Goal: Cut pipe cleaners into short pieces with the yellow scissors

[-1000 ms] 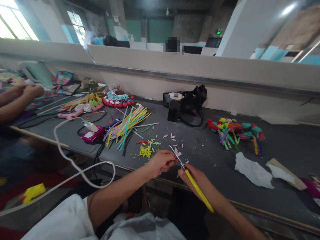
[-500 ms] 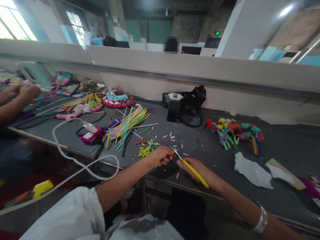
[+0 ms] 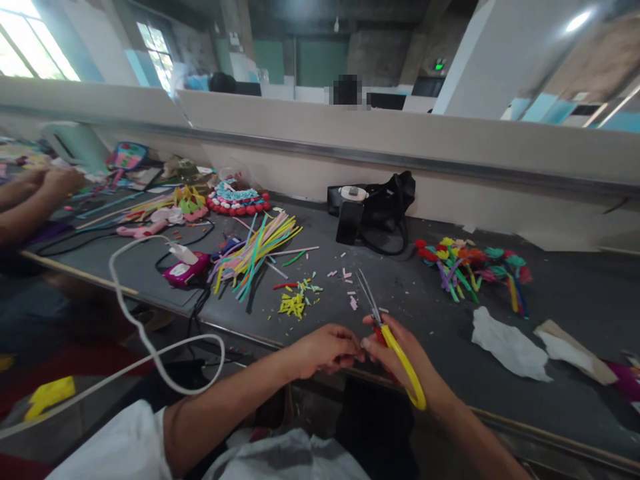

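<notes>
My right hand (image 3: 421,357) holds a pair of scissors (image 3: 406,360) with yellow and red handles, its slightly parted blades pointing up and away. My left hand (image 3: 333,350) is closed at the table's front edge, fingertips close to my right thumb. Whatever is between its fingers is hidden. Beyond my hands lie short lilac pieces (image 3: 353,303). Left of these are a heap of short yellow pieces (image 3: 291,305) and scattered pale green pieces (image 3: 313,287). Farther left rests a bundle of long coloured pipe cleaners (image 3: 260,247).
A black bag (image 3: 395,200) and a phone (image 3: 349,223) stand by the back panel. Pipe-cleaner flowers (image 3: 470,257) and a crumpled white sheet (image 3: 507,343) lie right. At left are a magenta box (image 3: 186,270), a white cable (image 3: 133,310) and another person's hands (image 3: 63,183).
Both hands have drawn back toward the table's front edge. The scissors have come away from my left hand, and their blades have parted and point more upright.
</notes>
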`<move>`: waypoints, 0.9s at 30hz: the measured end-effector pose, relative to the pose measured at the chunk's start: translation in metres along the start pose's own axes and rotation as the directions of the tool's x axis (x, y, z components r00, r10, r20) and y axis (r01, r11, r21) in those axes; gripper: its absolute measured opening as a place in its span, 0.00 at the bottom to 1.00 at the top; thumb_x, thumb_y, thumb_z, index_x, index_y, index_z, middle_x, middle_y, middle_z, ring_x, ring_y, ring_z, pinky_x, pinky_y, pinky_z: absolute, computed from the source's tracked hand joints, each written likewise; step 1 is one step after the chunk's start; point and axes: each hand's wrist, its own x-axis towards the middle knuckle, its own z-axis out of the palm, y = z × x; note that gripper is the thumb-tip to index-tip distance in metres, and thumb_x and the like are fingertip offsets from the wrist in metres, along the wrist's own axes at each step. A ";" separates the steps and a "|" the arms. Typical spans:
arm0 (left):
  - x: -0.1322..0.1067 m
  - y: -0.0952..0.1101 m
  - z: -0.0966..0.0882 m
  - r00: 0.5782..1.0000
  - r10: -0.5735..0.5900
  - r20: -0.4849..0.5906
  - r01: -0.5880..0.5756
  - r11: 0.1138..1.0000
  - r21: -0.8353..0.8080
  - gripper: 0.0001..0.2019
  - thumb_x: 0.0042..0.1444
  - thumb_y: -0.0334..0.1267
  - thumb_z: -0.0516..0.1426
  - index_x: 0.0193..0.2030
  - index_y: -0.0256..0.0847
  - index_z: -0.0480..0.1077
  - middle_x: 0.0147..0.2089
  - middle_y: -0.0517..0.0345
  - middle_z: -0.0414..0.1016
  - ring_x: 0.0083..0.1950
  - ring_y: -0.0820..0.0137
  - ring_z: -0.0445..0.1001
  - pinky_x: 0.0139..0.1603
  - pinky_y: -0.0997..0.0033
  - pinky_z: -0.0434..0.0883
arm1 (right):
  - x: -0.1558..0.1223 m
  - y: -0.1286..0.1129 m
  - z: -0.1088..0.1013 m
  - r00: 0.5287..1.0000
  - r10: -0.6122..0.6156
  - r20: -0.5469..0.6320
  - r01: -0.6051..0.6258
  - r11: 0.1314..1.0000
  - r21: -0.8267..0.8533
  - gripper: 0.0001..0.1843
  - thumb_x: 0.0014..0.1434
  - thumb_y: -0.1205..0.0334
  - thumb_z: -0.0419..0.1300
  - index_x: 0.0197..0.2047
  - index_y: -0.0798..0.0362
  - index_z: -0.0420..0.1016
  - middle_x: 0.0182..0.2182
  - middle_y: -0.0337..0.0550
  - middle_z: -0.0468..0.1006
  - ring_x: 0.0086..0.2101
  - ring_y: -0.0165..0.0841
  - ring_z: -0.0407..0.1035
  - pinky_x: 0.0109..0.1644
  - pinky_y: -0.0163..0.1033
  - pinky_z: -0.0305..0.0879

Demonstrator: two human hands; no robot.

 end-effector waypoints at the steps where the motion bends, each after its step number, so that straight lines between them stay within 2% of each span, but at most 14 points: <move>1: -0.001 0.000 0.003 1.000 0.002 -0.005 -0.002 1.000 0.004 0.12 0.47 0.44 0.58 0.30 0.36 0.71 0.17 0.69 0.57 0.15 0.81 0.48 0.15 0.76 0.42 | -0.002 0.000 0.002 1.000 -0.014 0.001 0.014 1.000 0.003 0.21 0.52 0.54 0.58 0.47 0.53 0.65 0.23 0.34 0.72 0.21 0.28 0.65 0.23 0.30 0.60; 6: -0.005 -0.001 0.008 1.000 -0.020 -0.009 0.021 0.999 0.031 0.09 0.46 0.41 0.57 0.28 0.36 0.70 0.16 0.68 0.58 0.15 0.81 0.49 0.15 0.77 0.44 | -0.005 0.002 0.009 0.999 -0.048 -0.019 0.048 0.999 -0.007 0.17 0.50 0.59 0.56 0.44 0.52 0.67 0.24 0.34 0.72 0.23 0.27 0.66 0.27 0.30 0.62; 10: -0.009 -0.002 0.004 0.999 -0.044 0.010 0.044 0.999 0.028 0.12 0.45 0.44 0.59 0.29 0.36 0.70 0.17 0.66 0.62 0.14 0.81 0.52 0.15 0.77 0.45 | -0.005 -0.002 0.006 0.994 -0.064 -0.088 0.061 0.997 -0.043 0.15 0.51 0.59 0.56 0.43 0.52 0.67 0.27 0.36 0.71 0.26 0.28 0.67 0.31 0.32 0.64; 14: -0.011 -0.001 0.000 0.999 -0.013 0.030 0.014 0.999 -0.034 0.12 0.46 0.44 0.59 0.29 0.36 0.71 0.16 0.67 0.61 0.13 0.81 0.49 0.13 0.77 0.43 | -0.005 -0.002 0.000 0.990 -0.065 -0.127 0.054 0.994 -0.091 0.17 0.52 0.56 0.56 0.45 0.52 0.66 0.29 0.38 0.72 0.28 0.31 0.68 0.32 0.34 0.64; 17: -0.012 0.002 -0.001 0.996 0.051 -0.076 -0.057 0.995 -0.082 0.10 0.45 0.42 0.59 0.27 0.36 0.71 0.14 0.68 0.59 0.13 0.82 0.47 0.13 0.77 0.41 | -0.009 0.004 0.000 0.998 -0.014 -0.068 0.008 0.997 -0.081 0.21 0.55 0.49 0.56 0.47 0.52 0.66 0.28 0.39 0.72 0.27 0.31 0.69 0.30 0.34 0.64; 21: -0.011 0.008 -0.003 0.971 0.109 -0.212 -0.140 0.981 -0.137 0.08 0.45 0.39 0.58 0.26 0.36 0.69 0.13 0.69 0.57 0.12 0.82 0.45 0.13 0.77 0.40 | -0.021 0.013 0.005 0.999 0.035 0.019 -0.033 0.997 -0.066 0.26 0.57 0.40 0.52 0.48 0.53 0.65 0.28 0.40 0.73 0.26 0.32 0.69 0.32 0.35 0.65; 25: -0.008 0.011 -0.004 0.958 0.154 -0.240 -0.197 0.967 -0.164 0.06 0.46 0.38 0.56 0.27 0.37 0.69 0.13 0.71 0.55 0.12 0.82 0.45 0.13 0.77 0.41 | -0.033 0.017 0.007 0.995 0.054 0.089 -0.044 0.993 -0.107 0.28 0.59 0.37 0.49 0.48 0.52 0.64 0.27 0.39 0.73 0.25 0.31 0.68 0.29 0.35 0.64; 27: -0.007 0.012 -0.003 0.954 0.165 -0.249 -0.207 0.966 -0.153 0.06 0.46 0.38 0.56 0.27 0.37 0.69 0.13 0.70 0.56 0.12 0.83 0.45 0.13 0.77 0.41 | -0.036 0.016 0.008 0.994 0.023 0.104 -0.011 0.993 -0.120 0.26 0.59 0.38 0.49 0.46 0.52 0.66 0.29 0.40 0.73 0.27 0.31 0.69 0.31 0.35 0.64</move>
